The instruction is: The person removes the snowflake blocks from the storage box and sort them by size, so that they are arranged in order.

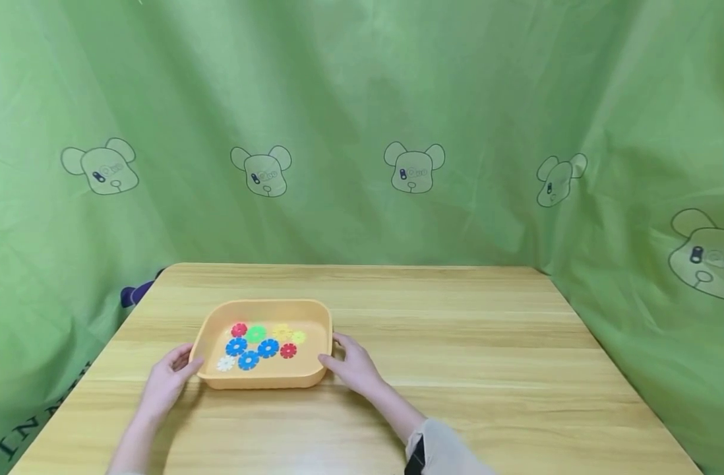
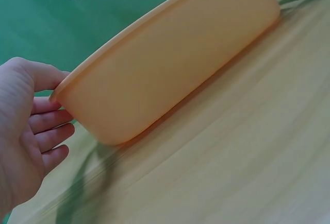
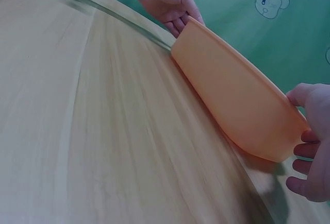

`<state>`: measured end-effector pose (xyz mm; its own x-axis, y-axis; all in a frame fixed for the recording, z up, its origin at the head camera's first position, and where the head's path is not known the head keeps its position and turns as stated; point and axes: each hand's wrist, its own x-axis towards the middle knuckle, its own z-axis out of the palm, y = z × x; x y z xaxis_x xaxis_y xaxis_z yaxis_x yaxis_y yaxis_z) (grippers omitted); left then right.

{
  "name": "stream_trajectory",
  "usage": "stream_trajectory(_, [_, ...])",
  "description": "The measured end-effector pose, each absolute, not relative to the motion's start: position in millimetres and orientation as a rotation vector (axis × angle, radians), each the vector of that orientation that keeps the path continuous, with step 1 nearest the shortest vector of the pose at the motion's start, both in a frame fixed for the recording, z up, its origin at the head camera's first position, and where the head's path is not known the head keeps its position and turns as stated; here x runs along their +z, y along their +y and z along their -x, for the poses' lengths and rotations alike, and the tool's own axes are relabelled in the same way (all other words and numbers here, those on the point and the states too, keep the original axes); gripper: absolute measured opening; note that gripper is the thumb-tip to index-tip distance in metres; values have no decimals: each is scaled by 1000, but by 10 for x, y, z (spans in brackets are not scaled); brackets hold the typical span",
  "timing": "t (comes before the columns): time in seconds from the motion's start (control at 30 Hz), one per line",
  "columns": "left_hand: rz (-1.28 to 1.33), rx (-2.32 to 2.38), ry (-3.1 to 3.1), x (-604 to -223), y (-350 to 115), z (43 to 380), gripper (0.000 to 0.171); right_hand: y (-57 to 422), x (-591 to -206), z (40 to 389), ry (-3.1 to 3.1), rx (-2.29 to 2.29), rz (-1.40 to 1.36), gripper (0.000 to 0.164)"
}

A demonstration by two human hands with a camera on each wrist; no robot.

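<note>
An orange plastic basin (image 1: pixel 267 381) with a rounded rim stands on or just over the table; I cannot tell which. My left hand (image 1: pixel 165 381) pinches its left rim, thumb over the edge and fingers against the outer wall, as the left wrist view also shows. At the opposite end my right hand (image 1: pixel 355 366) grips the rim the same way. Inside lie several flat, notched plastic discs: blue ones such as this blue disc (image 1: pixel 248 359), a red disc (image 1: pixel 288 350), a green disc (image 1: pixel 256 334), yellow ones like this yellow disc (image 1: pixel 299 337), and a white disc (image 1: pixel 225 363).
The wooden table (image 1: pixel 457 343) spreads out to the right of the basin and in front of it. Behind and at both sides hangs a green curtain (image 1: pixel 338 224) printed with bear heads. A dark purple object (image 1: pixel 135 293) shows beyond the table's left edge.
</note>
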<state>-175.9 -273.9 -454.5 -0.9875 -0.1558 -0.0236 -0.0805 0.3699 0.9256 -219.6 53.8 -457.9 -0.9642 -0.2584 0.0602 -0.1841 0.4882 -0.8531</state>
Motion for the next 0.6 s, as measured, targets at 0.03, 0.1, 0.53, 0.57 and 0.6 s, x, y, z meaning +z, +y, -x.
stream_trajectory(0.03, [-209, -1718, -2536, -4547, -2710, 1765, 55, 572, -4580, 2192, 2645, -1501, 397, 58])
stream_trajectory(0.1, [-185, -1723, -2525, -4552, -2656, 1776, 54, 638, -4582, 2184, 2646, -1502, 399, 58])
stream_trajectory(0.53, [-101, -1671, -2573, -4550, -2422, 1835, 56, 970, -4543, 2173, 2678, -1464, 372, 57])
stream_trajectory(0.57, [-101, -1661, -2584, -4547, -2410, 1842, 56, 990, -4543, 2174, 2679, -1464, 367, 57])
stream_trajectory(0.6, [-102, -1662, -2589, -4544, -2399, 1848, 57, 1009, -4542, 2174, 2679, -1466, 364, 57])
